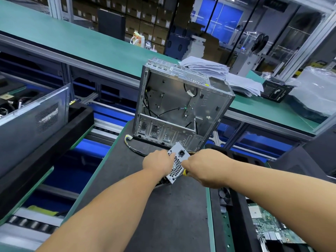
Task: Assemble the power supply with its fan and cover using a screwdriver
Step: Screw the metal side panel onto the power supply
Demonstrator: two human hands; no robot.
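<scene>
An open computer case (181, 106) stands just behind the power supply (177, 163).

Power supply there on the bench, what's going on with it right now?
A person is working on the power supply on a dark mat, in front of an open computer case. The left hand grips its left edge. The right hand holds a yellow-handled screwdriver against its perforated panel. Its cables trail left.
</scene>
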